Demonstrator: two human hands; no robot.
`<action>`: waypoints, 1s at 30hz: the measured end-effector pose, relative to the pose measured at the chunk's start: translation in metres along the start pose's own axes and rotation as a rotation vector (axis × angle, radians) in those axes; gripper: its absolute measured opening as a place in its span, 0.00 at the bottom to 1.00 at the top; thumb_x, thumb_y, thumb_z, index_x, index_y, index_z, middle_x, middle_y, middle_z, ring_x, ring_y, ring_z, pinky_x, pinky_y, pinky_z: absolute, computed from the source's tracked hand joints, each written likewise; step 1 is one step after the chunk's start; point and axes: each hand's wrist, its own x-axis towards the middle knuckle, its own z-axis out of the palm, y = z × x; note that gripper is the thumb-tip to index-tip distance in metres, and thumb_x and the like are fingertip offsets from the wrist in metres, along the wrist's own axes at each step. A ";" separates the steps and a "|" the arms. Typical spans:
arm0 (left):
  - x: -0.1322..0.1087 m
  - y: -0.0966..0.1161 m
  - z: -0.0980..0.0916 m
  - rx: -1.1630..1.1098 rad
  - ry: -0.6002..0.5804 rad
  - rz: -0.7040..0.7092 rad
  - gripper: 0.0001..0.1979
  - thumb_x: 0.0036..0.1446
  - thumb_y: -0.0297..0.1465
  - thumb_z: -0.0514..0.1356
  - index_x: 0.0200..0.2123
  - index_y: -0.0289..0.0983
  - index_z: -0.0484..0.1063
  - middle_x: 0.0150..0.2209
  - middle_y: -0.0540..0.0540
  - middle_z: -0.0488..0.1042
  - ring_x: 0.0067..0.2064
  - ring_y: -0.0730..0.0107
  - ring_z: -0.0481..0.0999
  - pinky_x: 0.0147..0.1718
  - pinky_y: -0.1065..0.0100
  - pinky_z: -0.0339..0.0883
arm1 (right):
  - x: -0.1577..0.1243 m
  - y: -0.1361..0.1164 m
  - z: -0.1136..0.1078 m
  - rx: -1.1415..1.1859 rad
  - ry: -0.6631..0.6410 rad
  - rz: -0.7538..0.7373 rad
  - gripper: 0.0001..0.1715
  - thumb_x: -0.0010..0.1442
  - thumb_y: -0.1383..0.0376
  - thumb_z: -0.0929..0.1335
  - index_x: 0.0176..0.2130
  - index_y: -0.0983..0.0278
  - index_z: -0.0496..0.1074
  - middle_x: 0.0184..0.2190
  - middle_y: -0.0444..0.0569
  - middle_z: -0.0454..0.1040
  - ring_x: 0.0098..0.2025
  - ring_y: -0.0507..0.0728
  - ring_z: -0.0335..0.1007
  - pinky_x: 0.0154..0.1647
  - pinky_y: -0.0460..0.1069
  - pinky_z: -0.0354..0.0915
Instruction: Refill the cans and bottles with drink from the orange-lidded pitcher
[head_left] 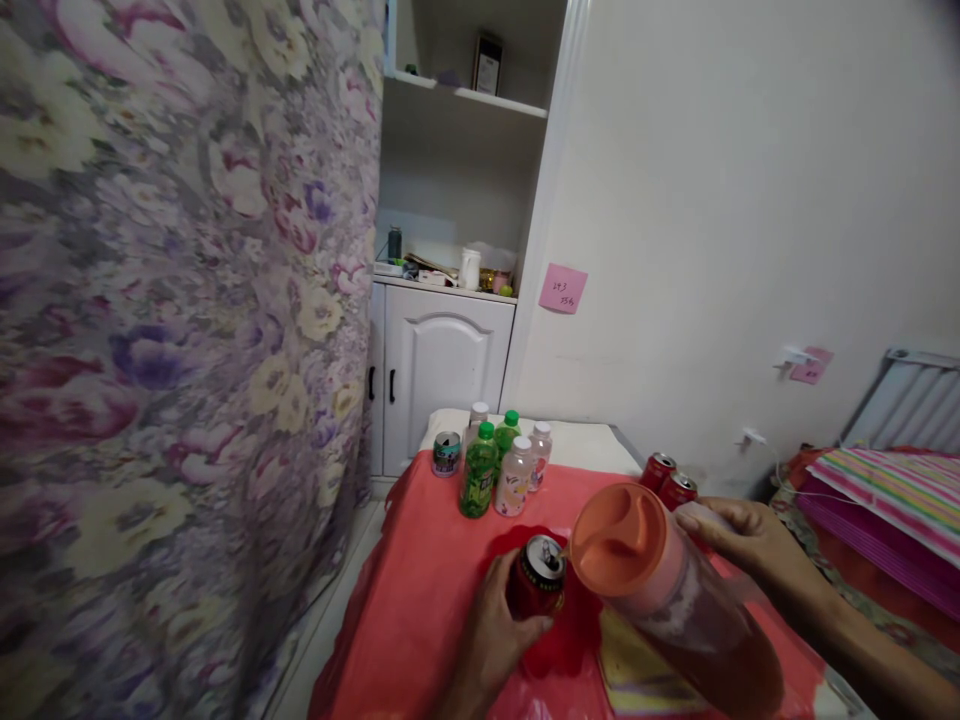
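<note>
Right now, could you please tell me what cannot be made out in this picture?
Head view:
- Held can: the left hand covers much of its side, and its top hides how full it is.
- Pitcher: the right hand hides part of its handle.
- Yellow cloth: partly covered by the pitcher.
- Far-right pink note: writing too small to read.

Toward eleven o'clock on the tabletop [420, 570] we count two green-capped bottles [477, 475] and three white-capped bottles [514, 480]; in all, we see four cans [534, 585], one pitcher [679, 610] and two pink notes [562, 289].
</note>
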 end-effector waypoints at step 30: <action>0.000 -0.003 0.002 0.039 0.006 -0.008 0.40 0.32 0.16 0.68 0.55 0.34 0.71 0.55 0.37 0.76 0.58 0.49 0.72 0.61 0.54 0.63 | -0.001 -0.006 -0.002 0.123 -0.086 0.043 0.32 0.52 0.40 0.71 0.21 0.60 0.58 0.21 0.40 0.52 0.26 0.51 0.47 0.27 0.49 0.47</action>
